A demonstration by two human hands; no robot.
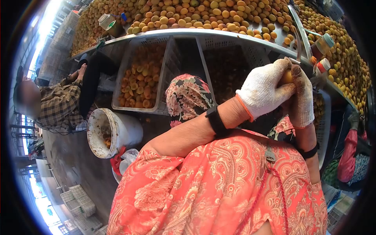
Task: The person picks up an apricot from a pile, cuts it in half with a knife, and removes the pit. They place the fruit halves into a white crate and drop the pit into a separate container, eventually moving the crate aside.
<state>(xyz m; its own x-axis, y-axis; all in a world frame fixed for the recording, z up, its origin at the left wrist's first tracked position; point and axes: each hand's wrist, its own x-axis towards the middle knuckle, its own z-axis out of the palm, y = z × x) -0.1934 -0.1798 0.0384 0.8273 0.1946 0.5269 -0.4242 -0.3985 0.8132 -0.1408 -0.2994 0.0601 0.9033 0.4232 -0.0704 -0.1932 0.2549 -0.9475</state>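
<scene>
My left hand [263, 87], in a white knit glove with an orange cuff, is closed around a yellow apricot [287, 77]. Pressed against the fruit's other side is my right hand [302, 98], its glove stained brown at the fingers. Both hands meet above my lap, in front of the metal edge of the sorting table [219, 33]. Most of the apricot is hidden by the gloves, and whether a small tool is between the fingers cannot be seen.
Heaps of apricots [188, 15] cover the table. Below it stand a crate of apricot halves [139, 78] and a crate with dark contents [227, 66]. A dirty white bucket [131, 129] is at left. Jars [323, 44] stand at right. Other people [58, 102] sit at both sides.
</scene>
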